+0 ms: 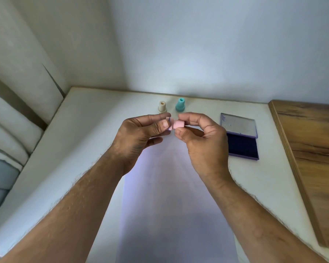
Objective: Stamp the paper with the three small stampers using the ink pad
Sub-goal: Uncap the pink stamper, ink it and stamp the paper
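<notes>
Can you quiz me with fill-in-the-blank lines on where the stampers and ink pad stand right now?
Both hands hold the ____ stamper above the paper.
The ink pad lies with its lid ____.
The cream stamper stands upright beside the ____ stamper.
The ink pad lies on the person's ____ side of the paper.

Missing words: pink; open; teal; right

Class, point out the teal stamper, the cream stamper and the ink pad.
teal stamper (pixel 180 105): head view, middle of its body.
cream stamper (pixel 162 107): head view, middle of its body.
ink pad (pixel 242 146): head view, the dark inked surface.
</notes>
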A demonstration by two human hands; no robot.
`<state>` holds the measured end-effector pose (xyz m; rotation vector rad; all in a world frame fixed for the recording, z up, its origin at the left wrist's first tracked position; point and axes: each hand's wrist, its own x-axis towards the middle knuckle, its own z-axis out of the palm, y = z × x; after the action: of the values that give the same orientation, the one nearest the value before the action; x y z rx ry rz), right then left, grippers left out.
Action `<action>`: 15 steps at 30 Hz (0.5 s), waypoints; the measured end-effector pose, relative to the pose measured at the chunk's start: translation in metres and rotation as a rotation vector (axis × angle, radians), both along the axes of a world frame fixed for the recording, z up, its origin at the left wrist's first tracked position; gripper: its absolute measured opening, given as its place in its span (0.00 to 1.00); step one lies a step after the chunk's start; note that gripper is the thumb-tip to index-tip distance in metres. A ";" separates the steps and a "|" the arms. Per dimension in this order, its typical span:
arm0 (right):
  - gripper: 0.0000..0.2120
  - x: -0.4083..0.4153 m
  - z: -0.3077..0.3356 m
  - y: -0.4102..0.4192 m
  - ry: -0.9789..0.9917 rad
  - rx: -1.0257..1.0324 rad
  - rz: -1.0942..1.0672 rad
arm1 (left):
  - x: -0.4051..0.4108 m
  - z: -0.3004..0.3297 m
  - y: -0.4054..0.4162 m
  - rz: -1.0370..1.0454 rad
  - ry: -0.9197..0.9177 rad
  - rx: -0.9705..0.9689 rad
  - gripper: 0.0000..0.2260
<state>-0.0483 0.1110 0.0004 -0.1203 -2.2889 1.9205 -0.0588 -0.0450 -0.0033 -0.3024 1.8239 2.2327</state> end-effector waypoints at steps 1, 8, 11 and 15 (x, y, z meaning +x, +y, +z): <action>0.12 0.000 0.000 0.001 0.010 0.010 0.003 | 0.000 -0.001 0.000 0.002 0.010 -0.013 0.19; 0.14 0.002 -0.005 0.004 0.038 0.053 0.010 | 0.000 -0.003 -0.001 0.006 0.047 -0.033 0.18; 0.14 0.001 -0.007 0.007 0.001 0.017 0.028 | 0.000 -0.003 -0.001 0.007 0.057 -0.052 0.16; 0.13 0.000 -0.008 0.009 -0.060 -0.072 0.059 | 0.000 -0.002 -0.001 0.008 0.059 -0.055 0.13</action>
<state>-0.0487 0.1195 -0.0076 -0.1217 -2.2857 2.0561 -0.0590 -0.0460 -0.0054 -0.2575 1.9198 2.2225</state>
